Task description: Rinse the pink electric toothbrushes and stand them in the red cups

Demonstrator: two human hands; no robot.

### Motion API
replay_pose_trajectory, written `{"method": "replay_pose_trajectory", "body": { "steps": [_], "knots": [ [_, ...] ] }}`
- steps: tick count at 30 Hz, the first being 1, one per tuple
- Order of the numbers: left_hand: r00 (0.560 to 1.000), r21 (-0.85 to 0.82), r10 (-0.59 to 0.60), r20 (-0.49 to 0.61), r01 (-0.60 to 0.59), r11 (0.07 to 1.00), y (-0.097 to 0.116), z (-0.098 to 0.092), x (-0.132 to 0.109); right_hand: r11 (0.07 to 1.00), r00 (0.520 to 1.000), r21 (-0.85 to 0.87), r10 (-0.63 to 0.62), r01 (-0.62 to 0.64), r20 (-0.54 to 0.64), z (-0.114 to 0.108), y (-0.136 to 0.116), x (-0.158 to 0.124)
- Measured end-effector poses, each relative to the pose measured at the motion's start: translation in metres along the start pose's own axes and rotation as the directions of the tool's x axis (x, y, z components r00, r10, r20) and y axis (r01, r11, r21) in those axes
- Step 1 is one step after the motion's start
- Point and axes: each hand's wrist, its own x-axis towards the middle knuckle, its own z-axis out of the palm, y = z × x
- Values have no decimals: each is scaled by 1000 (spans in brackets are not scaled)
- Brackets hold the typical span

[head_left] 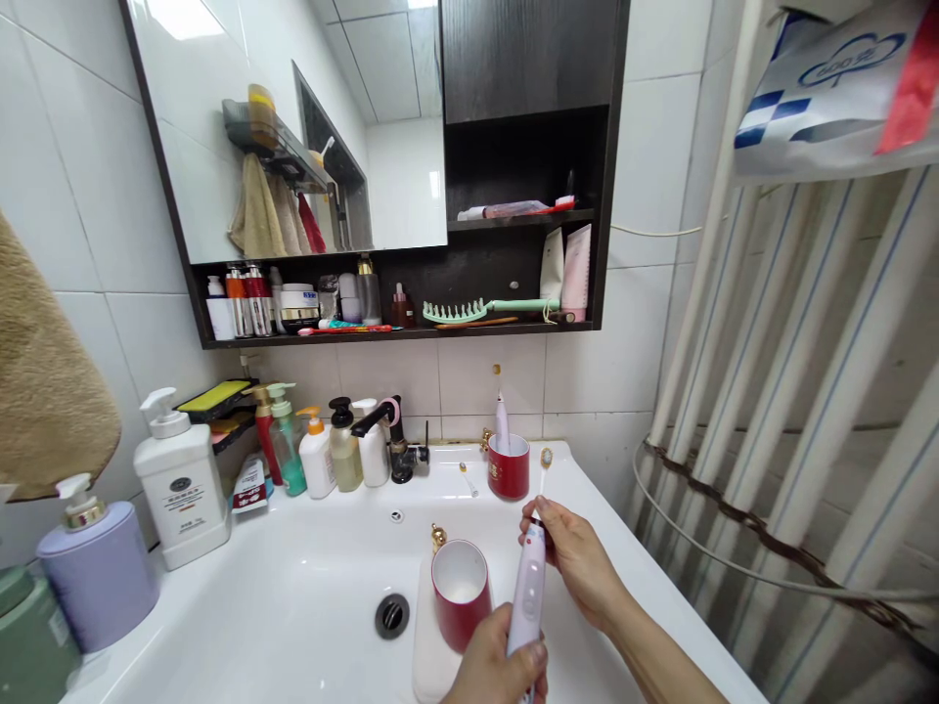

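Observation:
My left hand [493, 667] is closed round the lower part of a white and pink electric toothbrush [529, 585], which stands upright over the sink [308, 587]. My right hand [579, 559] pinches the top of the handle where the thin brush head [546, 460] rises. Just left of the toothbrush is a red cup [461, 590] with a white inside, touching or right behind my left hand; I cannot tell whether the hand holds it.
A second red cup [509, 469] with a toothbrush in it stands on the sink's back rim beside a black faucet [400, 448]. Pump bottles [180, 479] line the left rim. A mirror cabinet [396, 166] hangs above. Radiator pipes [807, 420] stand at right.

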Motion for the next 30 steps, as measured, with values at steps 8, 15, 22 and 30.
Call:
{"method": "replay_pose_trajectory", "body": {
  "steps": [8, 15, 22, 30],
  "knots": [
    [1000, 7, -3, -27, 3, 1000, -1, 1, 1, 1000, 1000, -8, 14, -14, 2, 1, 0, 0],
    [999, -3, -16, -39, 16, 1000, 0, 1, 1, 1000, 1000, -12, 10, -10, 4, 0, 2, 1],
    [1000, 3, 13, -27, -13, 1000, -2, 0, 2, 1000, 1000, -25, 13, -13, 4, 1, 1, 0],
    [999, 38, 24, -34, -22, 999, -1, 0, 2, 999, 999, -52, 10, -7, 40, 2, 0, 1]
  ]
}}
